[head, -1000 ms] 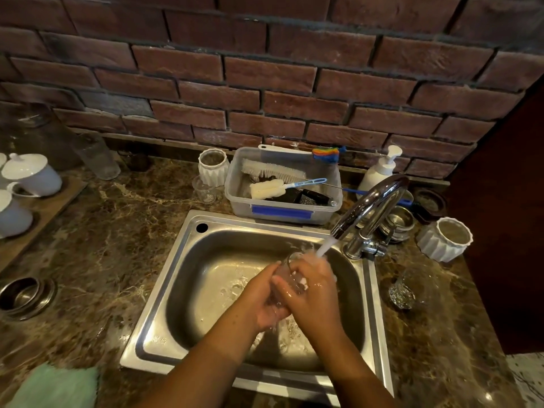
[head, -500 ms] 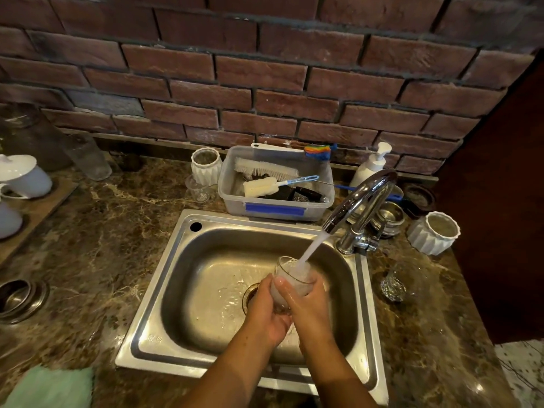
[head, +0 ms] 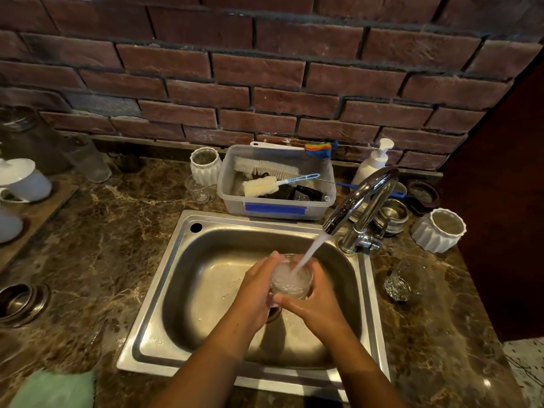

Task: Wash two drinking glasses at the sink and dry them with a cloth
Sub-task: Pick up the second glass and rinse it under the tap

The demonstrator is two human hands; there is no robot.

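A clear drinking glass point(head: 290, 279) stands upright over the steel sink point(head: 188, 269), and water from the chrome tap point(head: 360, 198) streams into it. My left hand point(head: 256, 293) wraps the glass from the left. My right hand point(head: 316, 301) grips it from the right and front. A second clear glass point(head: 404, 279) stands on the counter right of the sink. A light green cloth point(head: 56, 390) lies at the counter's front left corner.
Behind the sink stands a plastic tub point(head: 276, 207) of brushes, with a soap pump point(head: 372, 164), a small glass point(head: 198, 189) and a white ribbed cup point(head: 204, 164) nearby. Another white ribbed cup point(head: 438, 229) and steel bowls point(head: 391, 214) sit right; white teapots point(head: 22, 179) stand left.
The glass has been turned upright under the stream and is filling with water. Both hands shifted from rubbing it to holding it around its sides.
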